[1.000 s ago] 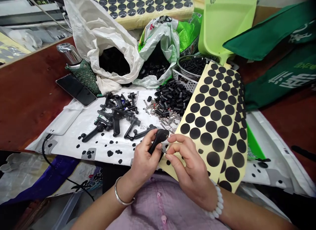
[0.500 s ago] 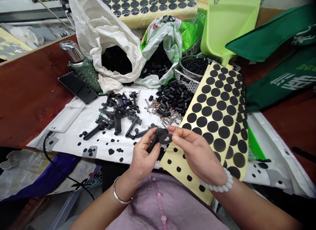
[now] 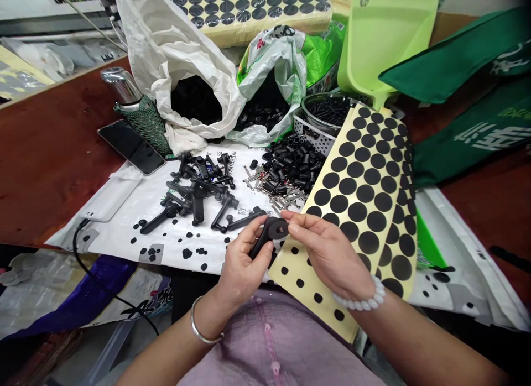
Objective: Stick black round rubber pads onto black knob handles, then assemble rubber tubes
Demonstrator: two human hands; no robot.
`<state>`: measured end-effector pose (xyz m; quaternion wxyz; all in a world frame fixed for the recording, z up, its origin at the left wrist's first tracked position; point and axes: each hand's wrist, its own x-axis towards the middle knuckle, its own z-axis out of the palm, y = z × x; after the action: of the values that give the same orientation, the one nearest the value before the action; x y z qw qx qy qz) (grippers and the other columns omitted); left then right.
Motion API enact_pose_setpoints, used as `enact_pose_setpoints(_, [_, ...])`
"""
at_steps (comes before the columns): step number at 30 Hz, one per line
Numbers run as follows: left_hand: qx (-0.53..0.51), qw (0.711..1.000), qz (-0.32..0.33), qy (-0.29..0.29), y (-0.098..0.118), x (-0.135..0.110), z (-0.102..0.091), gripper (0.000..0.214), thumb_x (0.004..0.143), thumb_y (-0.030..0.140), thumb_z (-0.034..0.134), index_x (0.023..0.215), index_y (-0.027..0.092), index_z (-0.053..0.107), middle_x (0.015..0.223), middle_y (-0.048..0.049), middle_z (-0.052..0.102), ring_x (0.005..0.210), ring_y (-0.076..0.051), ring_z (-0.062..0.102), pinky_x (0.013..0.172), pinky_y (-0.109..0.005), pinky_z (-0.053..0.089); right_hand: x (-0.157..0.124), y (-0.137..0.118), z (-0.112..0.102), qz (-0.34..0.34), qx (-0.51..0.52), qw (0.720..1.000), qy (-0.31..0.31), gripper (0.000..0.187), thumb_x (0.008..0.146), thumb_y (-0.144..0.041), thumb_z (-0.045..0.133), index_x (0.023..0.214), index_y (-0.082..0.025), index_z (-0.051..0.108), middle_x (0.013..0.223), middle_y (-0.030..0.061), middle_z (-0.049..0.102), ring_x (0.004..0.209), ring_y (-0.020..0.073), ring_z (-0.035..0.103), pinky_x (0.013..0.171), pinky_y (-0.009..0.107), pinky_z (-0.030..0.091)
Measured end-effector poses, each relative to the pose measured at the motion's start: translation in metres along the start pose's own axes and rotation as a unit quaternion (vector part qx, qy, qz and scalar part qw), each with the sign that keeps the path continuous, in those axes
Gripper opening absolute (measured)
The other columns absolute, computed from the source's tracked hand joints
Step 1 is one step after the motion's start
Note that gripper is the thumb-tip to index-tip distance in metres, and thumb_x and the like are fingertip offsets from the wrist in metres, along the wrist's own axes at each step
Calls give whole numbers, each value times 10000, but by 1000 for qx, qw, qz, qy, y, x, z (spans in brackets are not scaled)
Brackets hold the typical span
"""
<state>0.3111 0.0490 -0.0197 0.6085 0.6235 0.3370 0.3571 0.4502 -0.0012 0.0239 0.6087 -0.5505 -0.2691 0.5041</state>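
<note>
My left hand [image 3: 244,256] is closed around a black plastic crank handle [image 3: 260,243], its round end pointing right. Over that round end lies a thin black adhesive disc [image 3: 277,231] with a small hole in it. My right hand [image 3: 327,250] pinches the disc's right edge between thumb and fingertips. Beneath my right hand lies a cream backing sheet [image 3: 305,281] of black round stickers, with small black dots where discs have come off. Beyond my left hand is a loose pile of similar black crank handles [image 3: 198,201].
Black plastic sleeves [image 3: 296,159] and small metal pieces [image 3: 286,198] lie heaped behind my hands. Two open sacks, one white [image 3: 166,60] and one green-white [image 3: 286,54], hold black parts. A phone [image 3: 131,148], white power bank [image 3: 112,201] and lime dustpan [image 3: 385,43] are around.
The disc has come from the right of the handle's round end onto it, lying flat over it. Both hands have shifted only slightly.
</note>
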Motion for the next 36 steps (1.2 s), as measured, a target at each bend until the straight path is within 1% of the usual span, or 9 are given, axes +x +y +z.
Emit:
enact_pose_setpoints(5, [6, 1000, 17, 0, 1, 1, 2, 428, 806, 161, 553, 1227, 160, 476, 1148, -90, 611, 1051, -189, 569, 925, -299, 444, 2, 2, -1, 2, 7, 1000, -2, 153, 695, -311, 704, 638, -196, 620, 983, 57, 630, 1211, 243, 410, 1049, 411, 231])
enact_pose_setpoints(11, [1, 1000, 10, -1, 1, 1, 3, 428, 801, 163, 549, 1223, 149, 478, 1128, -95, 620, 1019, -185, 586, 910, -298, 453, 3, 1, -2, 12, 0, 1000, 4, 168, 683, -324, 711, 651, -183, 625, 1012, 66, 619, 1174, 251, 443, 1024, 405, 268])
enact_pose_setpoints(18, [-3, 1000, 6, -10, 4, 0, 2, 425, 803, 158, 543, 1222, 147, 474, 1138, -99, 614, 1035, -197, 578, 929, -318, 442, 4, 2, -3, 13, -16, 1000, 5, 178, 684, -341, 706, 661, -184, 625, 1011, 64, 622, 1144, 257, 464, 1007, 418, 284])
enact_pose_setpoints(21, [-19, 1000, -4, -11, 3, 1, 1, 405, 819, 191, 527, 1219, 154, 481, 1115, -99, 620, 995, -206, 593, 873, -323, 478, 5, 3, -3, 6, -27, 1000, 4, 177, 691, -339, 700, 659, -183, 620, 1031, 62, 623, 1135, 249, 472, 1012, 417, 278])
enact_pose_setpoints(26, [-23, 1000, -12, -5, -4, 2, 0, 390, 825, 185, 509, 1214, 174, 496, 1065, -89, 635, 946, -203, 608, 747, -281, 520, 4, 5, -4, -13, -56, 998, -9, 169, 735, -316, 659, 641, -190, 595, 1100, 59, 603, 1168, 248, 450, 1021, 420, 260])
enact_pose_setpoints(29, [-17, 1000, -8, 1, -7, 3, 0, 390, 822, 175, 509, 1212, 177, 496, 1079, -93, 632, 966, -209, 605, 739, -279, 524, -1, 2, -2, -12, -65, 998, -16, 172, 735, -315, 656, 636, -193, 585, 1109, 60, 596, 1172, 250, 444, 1010, 413, 281])
enact_pose_setpoints(33, [-14, 1000, -9, 16, -5, 6, 0, 400, 813, 180, 527, 1211, 158, 489, 1096, -102, 627, 981, -208, 603, 767, -284, 523, -8, -3, 0, -19, -64, 997, -26, 169, 734, -305, 660, 631, -197, 581, 1127, 52, 585, 1146, 239, 466, 980, 382, 325])
enact_pose_setpoints(36, [-19, 999, -16, 27, -2, 6, -1, 402, 802, 187, 542, 1198, 139, 496, 1101, -111, 624, 988, -209, 601, 759, -275, 527, -8, -5, -1, -35, -79, 996, -16, 140, 741, -303, 662, 661, -205, 602, 1156, 45, 575, 1175, 239, 444, 989, 375, 312])
